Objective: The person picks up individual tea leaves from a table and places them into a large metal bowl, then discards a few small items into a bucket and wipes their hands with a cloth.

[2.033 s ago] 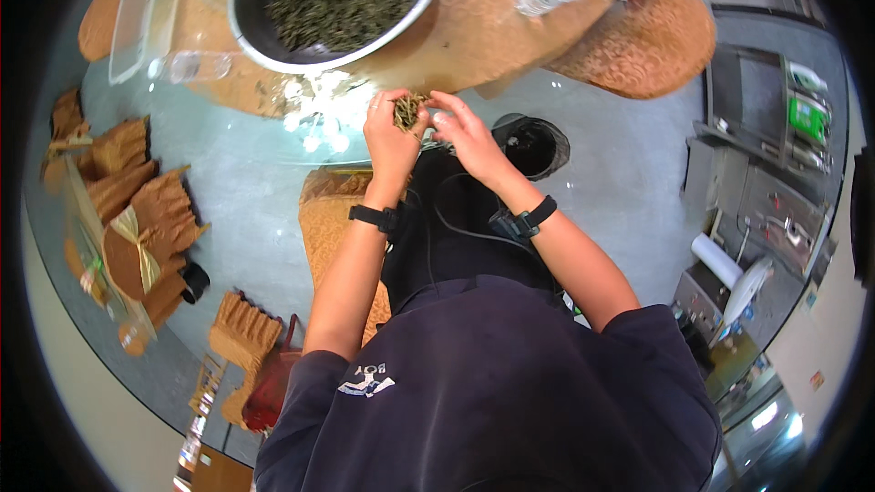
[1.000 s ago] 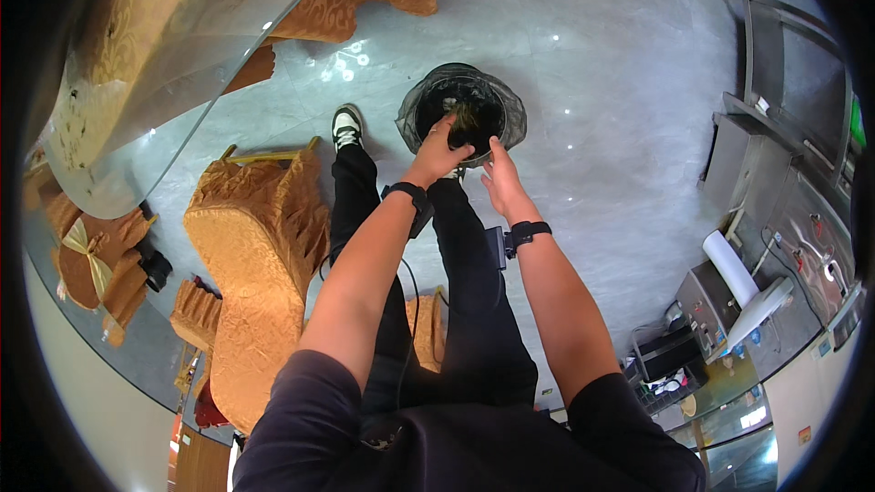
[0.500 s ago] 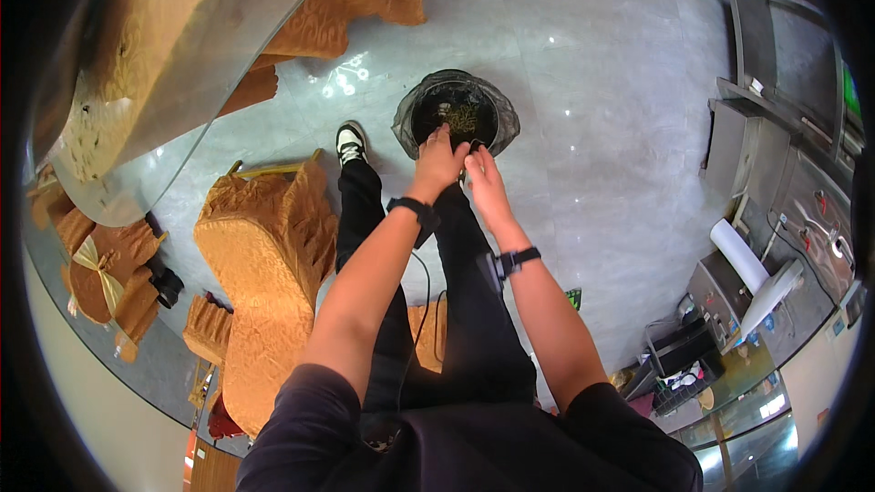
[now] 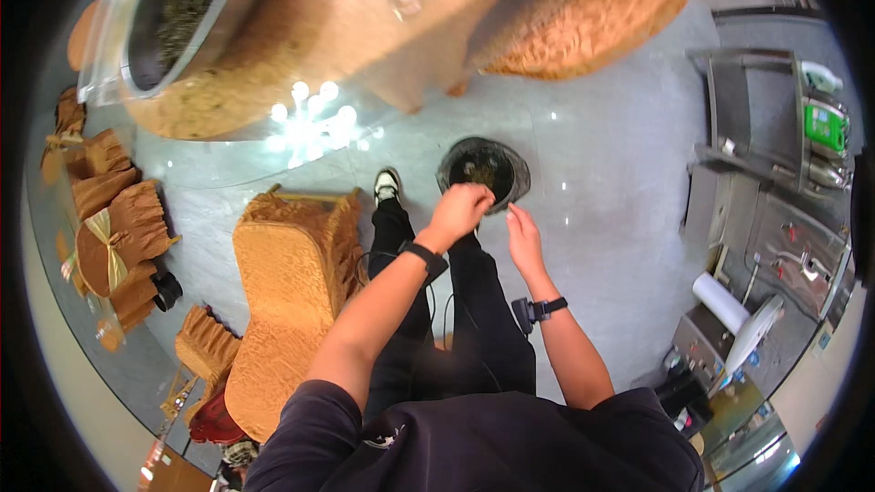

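A round bin lined with a dark plastic bag (image 4: 519, 169) stands on the floor in front of my feet, with greenish-brown scraps inside. My left hand (image 4: 462, 213) is over the bin's near edge, its fingers curled together in a pinch. Whatever they hold, if anything, is too small to make out. To the right of it and slightly lower, my right hand (image 4: 525, 239) has its fingers stretched out, with nothing visible in it. Both wrists wear black straps with small devices.
At the upper left, a tub of dark dried plant bits (image 4: 137, 73) stands on a clear-topped table (image 4: 301, 46). A chair with an orange-gold cover (image 4: 283, 282) is beside my left leg. Along the right are a metal rack (image 4: 749, 100), a sink unit (image 4: 775, 228) and a white roll (image 4: 720, 303).
My hands have moved apart; the left has drawn its fingers together. The view has shifted, bringing the tub on the table into sight and placing the bin lower and further right.
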Demonstrator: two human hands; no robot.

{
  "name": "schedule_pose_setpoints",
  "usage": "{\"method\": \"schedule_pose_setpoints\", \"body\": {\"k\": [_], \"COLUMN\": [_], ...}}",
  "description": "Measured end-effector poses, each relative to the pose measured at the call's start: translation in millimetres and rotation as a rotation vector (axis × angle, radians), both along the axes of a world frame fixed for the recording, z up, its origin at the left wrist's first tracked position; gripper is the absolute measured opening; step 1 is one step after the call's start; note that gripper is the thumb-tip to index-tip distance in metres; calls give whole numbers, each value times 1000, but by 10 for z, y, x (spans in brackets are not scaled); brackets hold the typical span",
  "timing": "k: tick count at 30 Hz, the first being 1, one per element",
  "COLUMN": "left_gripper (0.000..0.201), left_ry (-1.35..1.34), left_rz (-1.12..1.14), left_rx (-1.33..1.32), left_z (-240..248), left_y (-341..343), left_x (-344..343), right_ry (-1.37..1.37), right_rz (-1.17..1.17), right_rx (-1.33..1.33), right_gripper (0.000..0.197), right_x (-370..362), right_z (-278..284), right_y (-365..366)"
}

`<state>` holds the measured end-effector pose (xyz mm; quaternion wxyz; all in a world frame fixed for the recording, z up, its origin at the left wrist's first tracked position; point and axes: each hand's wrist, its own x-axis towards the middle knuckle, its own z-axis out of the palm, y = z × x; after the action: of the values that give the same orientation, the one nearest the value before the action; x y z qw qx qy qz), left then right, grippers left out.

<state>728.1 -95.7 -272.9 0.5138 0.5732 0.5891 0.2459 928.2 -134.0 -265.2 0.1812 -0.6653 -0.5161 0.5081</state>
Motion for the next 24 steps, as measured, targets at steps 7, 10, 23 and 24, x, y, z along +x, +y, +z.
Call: {"method": "schedule_pose_setpoints", "body": {"k": [7, 10, 23, 24], "left_gripper": [22, 14, 38, 38], "left_ry": [-5, -128, 529, 543], "left_rz": [-24, 58, 782, 807], "left_rx": [229, 106, 476, 450], "left_z": [1191, 1438, 1271, 1229], "left_y": [158, 121, 281, 276], "left_x": [-1078, -1605, -5801, -6000], "right_ry": [45, 99, -551, -411], "right_rz": [161, 245, 509, 557], "right_rx": [214, 311, 696, 690], "right_gripper": [26, 22, 67, 61], "right_x": [-902, -1580, -3952, -4248], "right_z": [1166, 1589, 1005, 1180], "right_y": [845, 1213, 2257, 2188]}}
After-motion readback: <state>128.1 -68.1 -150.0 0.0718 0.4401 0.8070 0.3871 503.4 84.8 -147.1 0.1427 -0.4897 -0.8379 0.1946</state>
